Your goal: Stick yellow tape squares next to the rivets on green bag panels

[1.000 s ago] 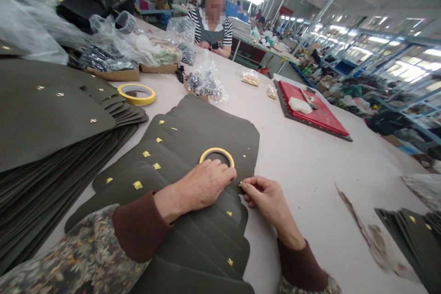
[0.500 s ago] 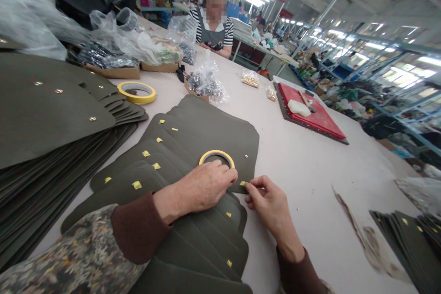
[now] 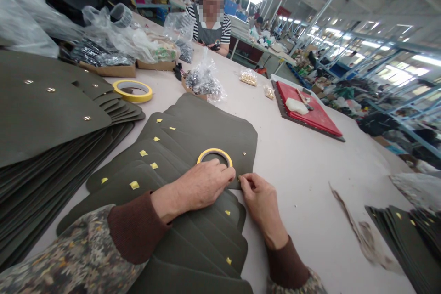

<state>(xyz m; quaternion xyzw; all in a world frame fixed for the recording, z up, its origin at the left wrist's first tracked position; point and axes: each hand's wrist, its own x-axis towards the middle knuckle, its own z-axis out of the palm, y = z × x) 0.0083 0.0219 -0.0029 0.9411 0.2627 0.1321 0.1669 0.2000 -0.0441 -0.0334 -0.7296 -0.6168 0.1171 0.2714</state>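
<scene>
My left hand (image 3: 203, 184) is closed on a roll of yellow tape (image 3: 214, 151), its ring rising above my fingers over the panels. Just to the right, my right hand (image 3: 261, 200) has thumb and fingertips pinched at the edge of the top dark green panel (image 3: 220, 121). A small piece of yellow tape (image 3: 239, 178) there is mostly covered by the fingertips. A metal stud (image 3: 244, 153) shows near that panel's right side. Beneath, more panels fan toward me, with small yellow tape squares (image 3: 134, 185) stuck on both sides.
Stacked green panels with metal studs (image 3: 51, 89) fill the left. Behind them lie another yellow tape roll (image 3: 132, 97) and bagged hardware (image 3: 203, 80). A red board (image 3: 306, 108) is at back right, a cloth strip (image 3: 361, 234) at right. A person (image 3: 211, 23) sits opposite.
My right hand has shifted slightly up and left, its fingertips now covering most of the tape piece at the panel's edge. My left hand keeps hold of the tape roll.
</scene>
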